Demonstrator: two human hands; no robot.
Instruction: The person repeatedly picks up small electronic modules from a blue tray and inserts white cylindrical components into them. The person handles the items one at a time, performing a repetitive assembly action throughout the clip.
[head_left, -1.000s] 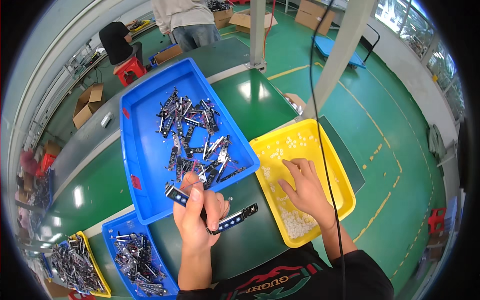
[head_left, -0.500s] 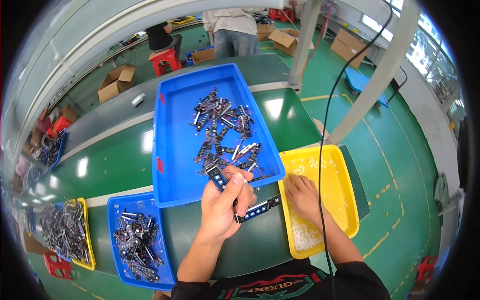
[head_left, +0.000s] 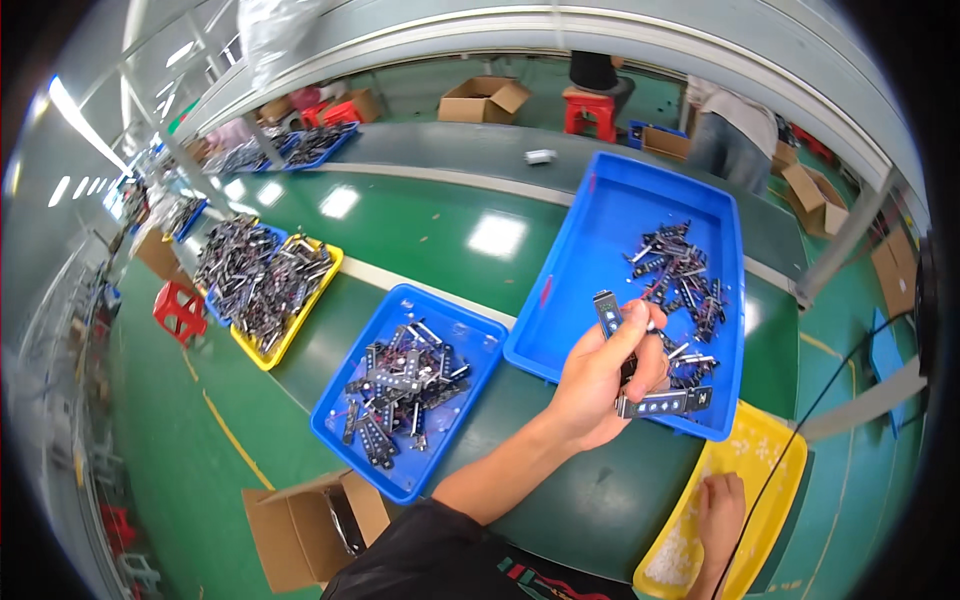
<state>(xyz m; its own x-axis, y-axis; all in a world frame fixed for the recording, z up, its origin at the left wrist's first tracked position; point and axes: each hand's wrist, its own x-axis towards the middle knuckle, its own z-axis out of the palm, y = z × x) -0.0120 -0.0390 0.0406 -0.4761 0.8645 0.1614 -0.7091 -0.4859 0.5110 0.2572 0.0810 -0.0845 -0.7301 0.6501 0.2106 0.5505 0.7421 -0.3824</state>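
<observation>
My left hand (head_left: 603,385) is closed around black LED modules, narrow strips with several bluish-white round lenses. One module (head_left: 608,312) sticks up past the thumb, another (head_left: 665,403) juts out below the fingers to the right. The hand hovers at the near edge of the large blue tray (head_left: 625,185), which holds a heap of similar modules (head_left: 680,265) with thin wires. My right hand (head_left: 722,515) is down in the yellow tray (head_left: 778,460), fingers together and curled; what they hold, if anything, is hidden. Small white pieces (head_left: 672,562) lie beside it.
A smaller blue tray (head_left: 335,400) of modules stands left on the green bench (head_left: 590,500). Farther left is a heaped yellow tray (head_left: 335,262). An open cardboard box (head_left: 290,530) sits below the bench. A black cable (head_left: 800,425) hangs at right. Two people are beyond the bench.
The view has swung left, so the trays appear farther right. My left hand still grips the modules. My right hand remains in the yellow tray, its fingers now drawn closer together.
</observation>
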